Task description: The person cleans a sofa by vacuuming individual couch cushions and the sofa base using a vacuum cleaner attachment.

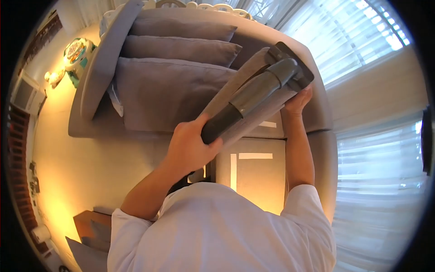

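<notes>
Between my two hands is a long object with a dark grey tube (258, 93), a wide flat dark head (294, 68) at its upper end, and a grey-brown body along the tube; its exact kind I cannot make out. My left hand (192, 143) is wrapped round its lower end, thumb and fingers on either side. Up at the head end, my right hand (299, 99) grips the edge from the right, most of its fingers hidden behind. The object is held tilted above the sofa seat (258, 174), which bears several white strips.
A grey-brown sofa (102, 63) curves round the far and right sides. Large cushions (172, 90) lie on its far part. Sheer curtains (380, 181) hang over the windows at right. A colourful round item (77, 52) stands on the floor (63, 136) at left.
</notes>
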Tool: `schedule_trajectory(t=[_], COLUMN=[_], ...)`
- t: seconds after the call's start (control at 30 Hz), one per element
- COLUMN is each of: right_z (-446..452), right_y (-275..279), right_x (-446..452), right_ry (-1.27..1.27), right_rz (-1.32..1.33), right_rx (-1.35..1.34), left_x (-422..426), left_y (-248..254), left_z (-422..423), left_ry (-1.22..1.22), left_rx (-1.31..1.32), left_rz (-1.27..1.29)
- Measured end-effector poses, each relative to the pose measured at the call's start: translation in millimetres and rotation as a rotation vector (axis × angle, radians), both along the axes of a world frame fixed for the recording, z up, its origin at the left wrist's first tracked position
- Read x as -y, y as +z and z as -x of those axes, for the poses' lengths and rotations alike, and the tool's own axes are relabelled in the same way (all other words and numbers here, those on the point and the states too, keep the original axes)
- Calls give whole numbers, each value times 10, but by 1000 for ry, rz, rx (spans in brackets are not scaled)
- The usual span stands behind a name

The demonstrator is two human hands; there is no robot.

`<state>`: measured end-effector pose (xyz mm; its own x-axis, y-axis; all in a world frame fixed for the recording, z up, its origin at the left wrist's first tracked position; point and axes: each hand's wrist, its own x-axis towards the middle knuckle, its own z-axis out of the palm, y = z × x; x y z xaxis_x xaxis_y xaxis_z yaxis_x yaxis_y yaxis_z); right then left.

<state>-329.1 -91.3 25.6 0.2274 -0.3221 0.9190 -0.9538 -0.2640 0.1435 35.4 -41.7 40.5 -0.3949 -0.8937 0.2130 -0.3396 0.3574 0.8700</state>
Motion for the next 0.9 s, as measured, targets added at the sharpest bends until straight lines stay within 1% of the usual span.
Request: schedule_trajectory(t=[0.03,0.07,0.1,0.13,0.2,0.23,0.27,0.3,0.33,0.37,0.43,0.47,0.5,0.53,0.57,0.63,0.67,0.73,0.77,0.8,0.87,0.9], right_z=[-27,-76,41,193,259,506,627,734,811,847,723,379,-164,-520,-609,-538,-361,99,290,416,630,668], right_y=[54,105,-1,-91,9,-27,8,62,129,244,638,871,1095,1167,1078,864,793,740,780,804,850,851], right_x=[-15,-19,33,41,-22,-15,-24,-67,-142,-246,-362,-417,-494,-538,-524,-471,-478,-435,-450,-465,-499,-515], right_ry=[133,260,204,196,215,245,220,109,2,-13,89,89,-159,-402,-427,-861,-877,-840,-873,-877,-930,-935], right_rz=[-68,-138,-102,-119,-132,-158,-148,-132,-117,-111,-437,-444,-510,-553,-545,-413,-417,-285,-317,-322,-354,-372], right_rx=[233,470,522,524,766,810,799,701,603,590,1142,1134,795,448,450,-255,-263,-172,-151,-145,-128,-114], left_x=[22,15,-2,-39,-121,-214,-325,-435,-504,-530,-579,-582,-556,-524,-507,-508,-528,-589,-615,-585,-480,-456], left_y=[-96,-212,-362,-553,-1092,-1320,-1548,-1869,-2081,-2047,-1917,-1912,-1896,-1894,-1908,-1969,-2062,-2346,-2424,-2442,-2440,-2319], left_z=[-58,-147,-253,-358,-701,-890,-1088,-1315,-1443,-1423,-1360,-1308,-1263,-1236,-1213,-1158,-1213,-1544,-1770,-1938,-2103,-2107], left_ry=[-6,8,14,12,-29,-25,-28,-66,-101,-118,-140,-137,-138,-150,-175,-211,-227,-130,-125,-120,-95,-64], left_rx=[70,67,54,41,79,115,148,189,230,220,240,231,256,281,279,163,155,269,330,389,403,416], left_rz=[-29,-38,-1,29,-114,-156,-195,-268,-339,-335,-417,-421,-364,-301,-294,-214,-217,-169,-206,-236,-238,-245])
